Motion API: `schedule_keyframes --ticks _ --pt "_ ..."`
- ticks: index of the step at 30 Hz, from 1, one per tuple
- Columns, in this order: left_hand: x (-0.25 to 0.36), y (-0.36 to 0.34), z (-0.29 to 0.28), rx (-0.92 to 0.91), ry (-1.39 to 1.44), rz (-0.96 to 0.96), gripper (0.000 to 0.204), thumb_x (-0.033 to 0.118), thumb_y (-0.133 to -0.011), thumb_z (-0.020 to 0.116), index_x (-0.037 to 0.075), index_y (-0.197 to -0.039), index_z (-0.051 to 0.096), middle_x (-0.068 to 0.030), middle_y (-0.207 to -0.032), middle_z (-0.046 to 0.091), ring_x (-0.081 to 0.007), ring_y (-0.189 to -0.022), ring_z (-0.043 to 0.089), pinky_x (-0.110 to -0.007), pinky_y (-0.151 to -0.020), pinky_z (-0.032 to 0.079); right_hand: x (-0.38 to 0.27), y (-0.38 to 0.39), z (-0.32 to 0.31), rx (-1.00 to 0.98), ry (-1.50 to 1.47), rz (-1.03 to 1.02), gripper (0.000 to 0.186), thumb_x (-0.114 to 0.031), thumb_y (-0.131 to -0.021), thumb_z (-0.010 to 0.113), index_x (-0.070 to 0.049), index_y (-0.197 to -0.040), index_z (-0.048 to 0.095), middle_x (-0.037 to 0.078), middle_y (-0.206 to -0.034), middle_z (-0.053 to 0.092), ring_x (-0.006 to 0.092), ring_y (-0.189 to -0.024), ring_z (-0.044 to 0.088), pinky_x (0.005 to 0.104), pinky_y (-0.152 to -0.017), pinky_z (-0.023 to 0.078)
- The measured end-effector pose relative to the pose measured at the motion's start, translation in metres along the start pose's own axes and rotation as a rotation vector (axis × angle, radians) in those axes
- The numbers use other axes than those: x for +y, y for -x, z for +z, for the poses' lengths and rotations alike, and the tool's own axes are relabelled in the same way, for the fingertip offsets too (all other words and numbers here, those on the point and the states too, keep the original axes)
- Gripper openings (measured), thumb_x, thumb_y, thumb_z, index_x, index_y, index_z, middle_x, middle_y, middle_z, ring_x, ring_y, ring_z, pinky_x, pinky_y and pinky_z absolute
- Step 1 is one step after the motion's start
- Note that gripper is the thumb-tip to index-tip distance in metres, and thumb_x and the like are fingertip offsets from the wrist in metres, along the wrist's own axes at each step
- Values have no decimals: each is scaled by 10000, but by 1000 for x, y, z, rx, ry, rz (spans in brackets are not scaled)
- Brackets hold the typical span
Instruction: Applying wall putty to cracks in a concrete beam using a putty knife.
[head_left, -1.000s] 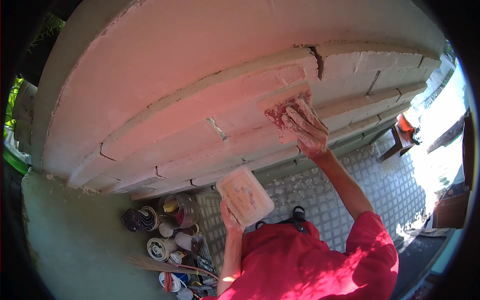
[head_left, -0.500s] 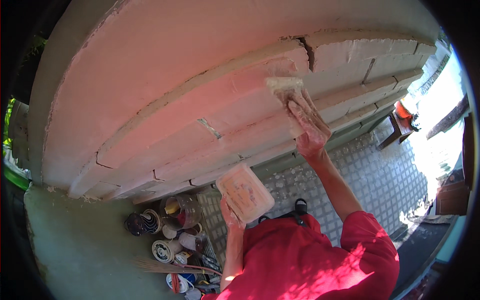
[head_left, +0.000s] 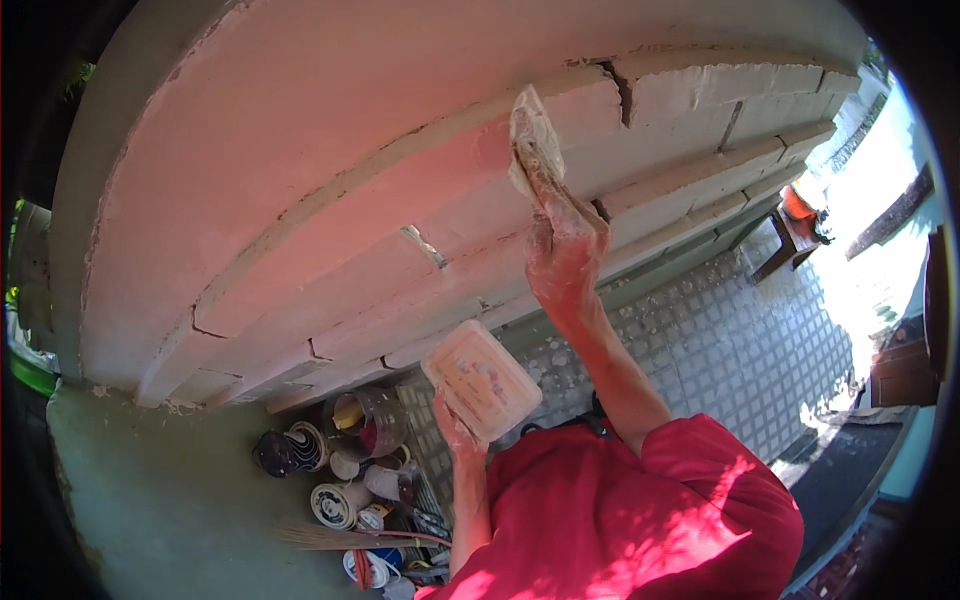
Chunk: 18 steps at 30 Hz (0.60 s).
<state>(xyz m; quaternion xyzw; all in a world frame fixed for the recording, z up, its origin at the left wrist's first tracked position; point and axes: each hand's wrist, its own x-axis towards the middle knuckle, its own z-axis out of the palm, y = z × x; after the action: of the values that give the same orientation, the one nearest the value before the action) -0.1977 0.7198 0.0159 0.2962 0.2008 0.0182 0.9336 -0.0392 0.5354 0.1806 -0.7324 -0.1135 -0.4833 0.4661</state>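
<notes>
My right hand is raised against the pale, pink-lit wall, its fingers closed round a putty knife smeared with whitish paste. The blade lies at the wall's curved raised band, left of a dark vertical crack. White smears cover the hand. Lower down, my left hand grips the near left edge of a rectangular, translucent plastic tub in front of my red shirt. Pale, patchy stuff shows in the tub. The fingers beneath it are partly hidden.
Buckets and pots, among them a clear bucket and a white tub, crowd the floor at lower left beside a straw broom. A wooden stool bearing an orange item stands at right on the patterned tiles. Gaps and cracks mark the wall.
My right hand has moved left and upward along the wall, and the putty knife has turned from broadside to nearly edge-on. My left hand and the tub have barely shifted.
</notes>
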Motion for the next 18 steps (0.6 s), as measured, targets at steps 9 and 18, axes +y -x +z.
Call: schedule_keyframes --ticks 9,18 --pt "6 -1 -2 -28 22 -51 551 447 -922 422 142 -1380 415 -100 -1319 509 -319 -1150 531 -512 -936 461 13 1 -28 125 -86 108 288 21 -887 511 30 -1151 625 188 -1052 671 295 -910 678 319 -810 507" --pt "0 2 7 -1 -26 -12 544 435 -932 409 120 -1375 417 -99 -1313 512 -299 -1146 537 -472 -937 471 50 7 -9 141 72 8 374 69 -820 487 30 -1170 614 196 -1097 660 303 -953 670 325 -815 511"
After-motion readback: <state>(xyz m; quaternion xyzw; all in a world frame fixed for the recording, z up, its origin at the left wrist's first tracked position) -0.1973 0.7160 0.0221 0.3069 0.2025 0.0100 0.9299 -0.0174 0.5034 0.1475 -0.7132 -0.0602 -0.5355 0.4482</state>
